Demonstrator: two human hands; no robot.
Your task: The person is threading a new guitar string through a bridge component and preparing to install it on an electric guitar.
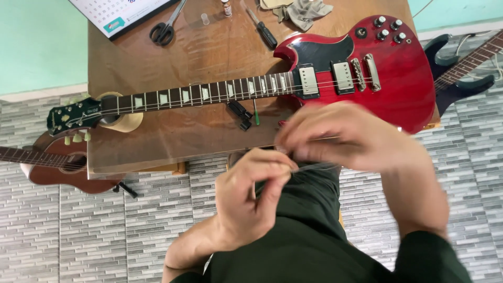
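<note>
Thin guitar string is being pinched taut between left hand and right hand, fingers closed, just below red electric guitar; feeding it onward needs steady tension.

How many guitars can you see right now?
3. A red electric guitar lies across the table, a brown acoustic guitar sits low at left, and a dark guitar at right. Others may be out of frame.

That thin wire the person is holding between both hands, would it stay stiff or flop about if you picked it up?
The wire looks hair-thin, so probably very light and springy. It curves between the left hand and right hand, so it likely bends easily. Being thin and shiny, it may slip from the fingers.
</note>
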